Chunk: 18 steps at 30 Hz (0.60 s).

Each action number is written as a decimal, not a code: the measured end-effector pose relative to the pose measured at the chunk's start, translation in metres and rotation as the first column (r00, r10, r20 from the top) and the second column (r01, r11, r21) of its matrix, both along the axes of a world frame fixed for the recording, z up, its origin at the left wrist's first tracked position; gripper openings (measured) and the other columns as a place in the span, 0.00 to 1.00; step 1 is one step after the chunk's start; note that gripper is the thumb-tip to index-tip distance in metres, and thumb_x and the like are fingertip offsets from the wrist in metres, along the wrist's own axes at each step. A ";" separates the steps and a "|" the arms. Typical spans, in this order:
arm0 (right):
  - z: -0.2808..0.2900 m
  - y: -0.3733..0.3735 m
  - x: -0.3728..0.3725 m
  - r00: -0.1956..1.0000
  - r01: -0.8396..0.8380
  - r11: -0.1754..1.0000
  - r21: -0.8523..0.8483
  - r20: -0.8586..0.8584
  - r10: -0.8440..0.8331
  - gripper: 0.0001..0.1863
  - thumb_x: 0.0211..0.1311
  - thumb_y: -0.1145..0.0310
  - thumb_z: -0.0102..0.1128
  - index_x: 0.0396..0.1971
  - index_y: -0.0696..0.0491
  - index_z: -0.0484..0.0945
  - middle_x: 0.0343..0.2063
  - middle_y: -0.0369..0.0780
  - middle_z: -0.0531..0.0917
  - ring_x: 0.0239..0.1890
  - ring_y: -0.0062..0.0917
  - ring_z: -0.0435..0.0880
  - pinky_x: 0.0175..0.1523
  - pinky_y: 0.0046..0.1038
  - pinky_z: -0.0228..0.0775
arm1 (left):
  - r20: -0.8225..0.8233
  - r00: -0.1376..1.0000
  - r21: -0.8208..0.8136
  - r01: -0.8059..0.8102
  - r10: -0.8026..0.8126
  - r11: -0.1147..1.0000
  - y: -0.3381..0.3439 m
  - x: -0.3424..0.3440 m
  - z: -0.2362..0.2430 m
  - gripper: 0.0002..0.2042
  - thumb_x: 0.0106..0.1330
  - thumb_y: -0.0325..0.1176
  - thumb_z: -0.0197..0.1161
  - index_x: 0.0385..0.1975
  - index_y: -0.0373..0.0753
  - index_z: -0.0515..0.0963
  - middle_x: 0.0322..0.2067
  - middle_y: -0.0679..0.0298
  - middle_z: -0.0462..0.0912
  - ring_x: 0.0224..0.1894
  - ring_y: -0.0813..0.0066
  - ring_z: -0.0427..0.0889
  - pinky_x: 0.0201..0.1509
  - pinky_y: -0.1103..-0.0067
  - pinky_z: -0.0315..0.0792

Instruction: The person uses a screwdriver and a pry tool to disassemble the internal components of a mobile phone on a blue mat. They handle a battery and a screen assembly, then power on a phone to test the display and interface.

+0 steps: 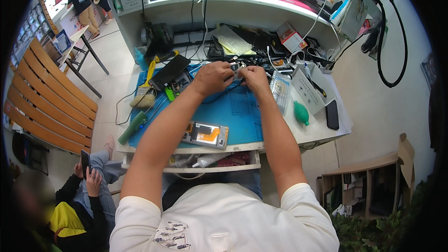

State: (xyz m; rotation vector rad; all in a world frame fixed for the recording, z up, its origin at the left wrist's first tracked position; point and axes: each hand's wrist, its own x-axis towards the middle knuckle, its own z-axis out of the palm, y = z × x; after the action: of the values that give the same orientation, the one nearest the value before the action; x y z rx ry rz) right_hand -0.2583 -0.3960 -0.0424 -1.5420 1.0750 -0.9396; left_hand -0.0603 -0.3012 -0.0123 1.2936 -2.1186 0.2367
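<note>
Both my hands meet over the far part of the blue work mat. My left hand has its fingers curled and pinched at a small silver-and-dark part. Close beside it, my right hand pinches at the same spot; its fingertips hide what they grip. Left of my left hand lie a black phone screen panel and an opened phone body. Between my forearms, near the mat's front edge, rests a phone back housing with an orange flex strip.
A yellow-handled brush and a green-handled tool lie at left. A green air blower bulb, black phone and white box stand right. Cables clutter the back. The drawer is pulled out. A seated person holds a phone.
</note>
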 end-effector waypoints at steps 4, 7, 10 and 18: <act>0.005 -0.005 -0.006 0.999 -0.007 0.998 0.067 0.047 0.004 0.17 0.68 0.63 0.64 0.36 0.61 0.94 0.30 0.42 0.91 0.28 0.24 0.89 0.32 0.28 0.84 | 0.022 1.000 -0.160 0.001 0.003 0.987 0.002 0.000 -0.011 0.06 0.64 0.32 0.78 0.39 0.43 0.91 0.39 0.65 0.91 0.42 0.62 0.91 0.46 0.69 0.86; 0.007 -0.009 -0.013 0.998 -0.056 0.996 0.076 0.023 0.055 0.14 0.69 0.65 0.66 0.39 0.61 0.93 0.31 0.42 0.91 0.30 0.25 0.91 0.31 0.28 0.86 | 0.054 0.998 -0.195 0.046 -0.036 0.980 0.010 0.002 -0.011 0.07 0.63 0.31 0.78 0.40 0.44 0.91 0.39 0.66 0.91 0.41 0.64 0.91 0.45 0.71 0.86; 0.009 -0.004 -0.013 0.987 -0.109 0.991 0.083 0.127 0.098 0.10 0.70 0.69 0.69 0.41 0.62 0.91 0.34 0.42 0.92 0.31 0.27 0.93 0.32 0.29 0.87 | 0.055 0.997 -0.214 0.066 -0.056 0.974 0.020 0.005 -0.009 0.08 0.62 0.30 0.78 0.41 0.44 0.90 0.40 0.67 0.91 0.41 0.65 0.91 0.44 0.72 0.86; 0.014 -0.001 -0.018 0.956 -0.197 0.950 0.243 0.263 0.131 0.13 0.69 0.73 0.74 0.49 0.62 0.87 0.37 0.44 0.93 0.33 0.29 0.95 0.37 0.32 0.92 | 0.045 0.994 -0.295 0.110 -0.101 0.949 0.034 0.008 -0.010 0.09 0.61 0.31 0.78 0.41 0.45 0.89 0.40 0.68 0.90 0.40 0.68 0.91 0.40 0.72 0.86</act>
State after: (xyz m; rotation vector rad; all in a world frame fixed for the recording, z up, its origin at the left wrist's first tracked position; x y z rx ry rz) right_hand -0.2768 -0.3968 -0.0280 -1.2368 0.8445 -0.8076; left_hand -0.0520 -0.2667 -0.0227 1.0039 -2.0736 0.5108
